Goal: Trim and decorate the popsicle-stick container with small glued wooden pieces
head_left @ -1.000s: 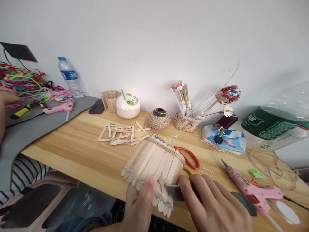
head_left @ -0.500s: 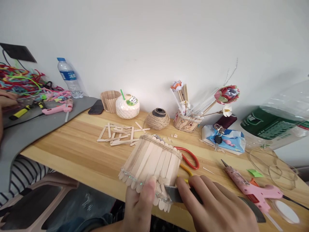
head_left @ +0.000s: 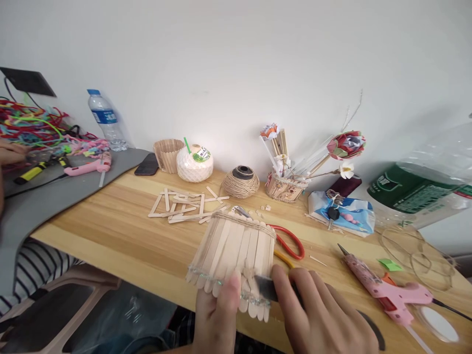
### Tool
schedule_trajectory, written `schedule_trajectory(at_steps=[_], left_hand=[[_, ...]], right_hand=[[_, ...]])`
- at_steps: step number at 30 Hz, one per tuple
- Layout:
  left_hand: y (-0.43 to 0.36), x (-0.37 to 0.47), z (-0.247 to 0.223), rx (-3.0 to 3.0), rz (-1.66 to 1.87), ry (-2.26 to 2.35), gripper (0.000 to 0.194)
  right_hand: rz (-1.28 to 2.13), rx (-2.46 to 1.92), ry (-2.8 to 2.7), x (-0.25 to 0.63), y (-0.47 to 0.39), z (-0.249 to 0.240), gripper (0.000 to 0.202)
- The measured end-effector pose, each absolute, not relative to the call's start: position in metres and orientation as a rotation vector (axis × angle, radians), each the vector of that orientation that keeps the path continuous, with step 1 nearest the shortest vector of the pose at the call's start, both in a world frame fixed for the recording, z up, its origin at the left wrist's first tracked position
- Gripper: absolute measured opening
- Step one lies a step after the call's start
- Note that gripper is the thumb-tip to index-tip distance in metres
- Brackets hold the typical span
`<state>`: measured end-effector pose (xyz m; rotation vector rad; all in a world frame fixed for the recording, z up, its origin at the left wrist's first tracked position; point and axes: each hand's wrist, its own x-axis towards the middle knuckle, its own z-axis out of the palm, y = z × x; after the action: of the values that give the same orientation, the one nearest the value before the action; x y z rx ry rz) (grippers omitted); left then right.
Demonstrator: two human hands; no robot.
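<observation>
My left hand [head_left: 219, 314] grips a popsicle-stick basket [head_left: 232, 246] by its near end, thumb pressed on the front. Twine runs around its far rim, and a glittery cord crosses the near end. Small pale wooden pieces [head_left: 249, 273] sit on the front beside my thumb. My right hand [head_left: 324, 305] is closed around a dark-handled knife [head_left: 266, 288], whose flat blade reaches to those pieces. Whether the blade touches them I cannot tell. Partly hidden behind the basket lie scissors with red handles [head_left: 291, 242] and a tool with a yellow handle [head_left: 283, 259].
Loose popsicle sticks [head_left: 180, 206], a twine spool [head_left: 241, 182] and a white coconut [head_left: 194, 163] are farther back. A pink glue gun [head_left: 387, 290] lies right. A decorated holder with paper flowers [head_left: 285, 188] stands near the wall. Another person's hand [head_left: 13, 151] is far left.
The basket has shifted slightly right and tilted a little. My right hand and the knife have moved slightly, with the blade still at the small wooden pieces.
</observation>
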<state>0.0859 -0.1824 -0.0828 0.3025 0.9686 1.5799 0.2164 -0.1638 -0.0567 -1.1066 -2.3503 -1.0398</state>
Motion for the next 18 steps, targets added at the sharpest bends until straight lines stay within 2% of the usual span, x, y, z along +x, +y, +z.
schedule_trajectory(at_steps=[3, 7, 9, 13, 18], left_hand=[[-0.185, 0.081, -0.091, 0.303, 1.581, 1.084, 0.044], [-0.185, 0.075, -0.094, 0.325, 1.505, 1.095, 0.047], [-0.183, 0.076, -0.092, 0.375, 1.553, 1.063, 0.050], [-0.181, 0.084, -0.091, 0.423, 1.671, 1.069, 0.048], [-0.181, 0.083, -0.098, 0.561, 1.717, 1.028, 0.043]], right_hand=[[-0.828, -1.228, -2.272, 0.217, -0.160, -0.063, 0.029], [-0.168, -1.231, -2.170, 0.218, -0.159, -0.059, 0.014], [0.073, -1.191, -2.131, 0.216, -0.161, -0.051, 0.014], [0.228, -1.043, -2.095, 0.206, -0.162, -0.036, 0.010], [0.223, -0.990, -2.111, 0.197, -0.155, -0.032, 0.008]])
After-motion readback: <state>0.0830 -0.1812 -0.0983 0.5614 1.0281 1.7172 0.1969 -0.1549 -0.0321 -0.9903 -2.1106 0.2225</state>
